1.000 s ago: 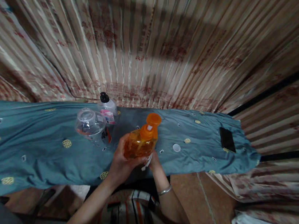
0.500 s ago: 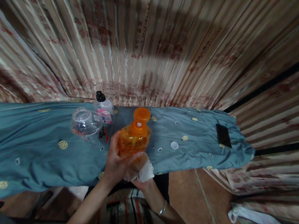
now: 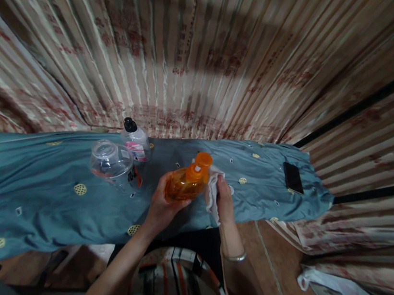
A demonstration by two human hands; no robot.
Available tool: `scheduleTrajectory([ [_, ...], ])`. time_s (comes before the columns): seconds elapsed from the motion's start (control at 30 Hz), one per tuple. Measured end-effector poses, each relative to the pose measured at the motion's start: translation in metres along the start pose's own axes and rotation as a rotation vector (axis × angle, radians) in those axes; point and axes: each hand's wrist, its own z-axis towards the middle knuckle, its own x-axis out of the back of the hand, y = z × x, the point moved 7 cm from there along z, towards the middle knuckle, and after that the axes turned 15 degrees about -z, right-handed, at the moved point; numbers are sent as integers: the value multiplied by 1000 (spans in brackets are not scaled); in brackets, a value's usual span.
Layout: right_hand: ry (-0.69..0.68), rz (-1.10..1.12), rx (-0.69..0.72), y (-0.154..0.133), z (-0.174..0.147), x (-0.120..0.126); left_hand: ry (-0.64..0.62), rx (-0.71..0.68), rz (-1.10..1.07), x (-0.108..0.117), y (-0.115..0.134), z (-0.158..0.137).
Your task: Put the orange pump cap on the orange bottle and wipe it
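Observation:
My left hand (image 3: 165, 201) is wrapped round an orange pump bottle (image 3: 185, 184), held tilted to the right above the cloth-covered table. The bottle is see-through amber with an orange pump top. At its right side my right hand (image 3: 225, 197) grips a white cloth or tissue (image 3: 212, 195), close against the bottle near the pump. A large clear plastic container (image 3: 113, 163) stands to the left of my hands. Behind it is a clear bottle with a black pump and pink label (image 3: 136, 142).
A blue-green cloth with yellow patterns (image 3: 49, 196) covers the long narrow table. A black phone (image 3: 293, 178) lies toward its right end. Striped curtains (image 3: 207, 71) hang behind and at the sides. A white plastic bag (image 3: 348, 293) is at the lower right, by the tiled floor (image 3: 262, 257).
The bottle has moved right and tilted over to the right. My right hand has come from beneath the bottle, with the white cloth, up to its right side.

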Motion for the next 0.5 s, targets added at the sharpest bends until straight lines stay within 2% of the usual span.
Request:
scheduleTrajectory([
  [0.1,-195,-49,151,-43,15,-29,-106,26,45,-7,1,2],
  [0.2,-336,-55,182,-57,17,-45,-123,-9,137,0,8,8],
  [0.37,-289,4,155,-39,-7,-37,-19,-129,251,27,18,11],
  [0.5,-263,48,136,-29,-27,-29,10,-200,288,34,18,-1],
])
